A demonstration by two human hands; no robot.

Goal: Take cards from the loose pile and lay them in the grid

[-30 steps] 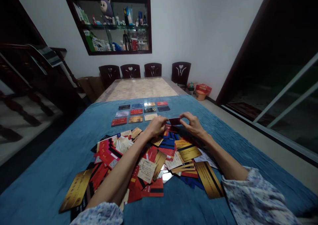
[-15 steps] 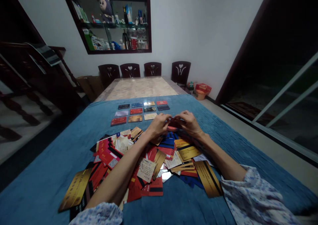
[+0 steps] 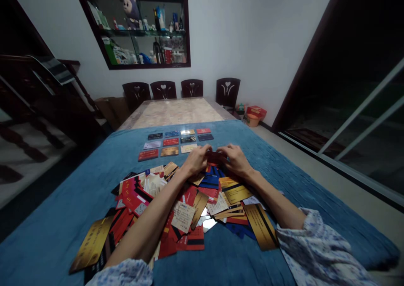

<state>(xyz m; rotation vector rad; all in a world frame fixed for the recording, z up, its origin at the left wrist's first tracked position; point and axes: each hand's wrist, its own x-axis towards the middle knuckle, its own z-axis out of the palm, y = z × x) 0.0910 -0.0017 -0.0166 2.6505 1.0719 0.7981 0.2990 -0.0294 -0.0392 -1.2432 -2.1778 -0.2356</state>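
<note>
Between my hands is a dark red card (image 3: 216,158), possibly a small stack, standing on edge above the far side of the pile. My left hand (image 3: 197,160) pinches its left end; my right hand (image 3: 235,159) grips the right end. Below and around my forearms spreads a loose heap of bank-style cards, among them a gold card (image 3: 261,226), a blue card (image 3: 208,181) and a cream card (image 3: 183,216). Beyond my hands, several cards lie in neat rows, including a red card (image 3: 171,141), a gold card (image 3: 169,151) and a silver card (image 3: 152,144).
A blue cloth (image 3: 104,164) covers the near part of the table, with the bare marble-look tabletop (image 3: 176,112) behind it. Dark chairs (image 3: 227,91) line the far end. A wall cabinet (image 3: 148,67) holds bottles and a plush toy (image 3: 131,10).
The dark red card has turned its broad side towards me and shows more plainly between my fingers. The view has shifted slightly, moving the scene a little left.
</note>
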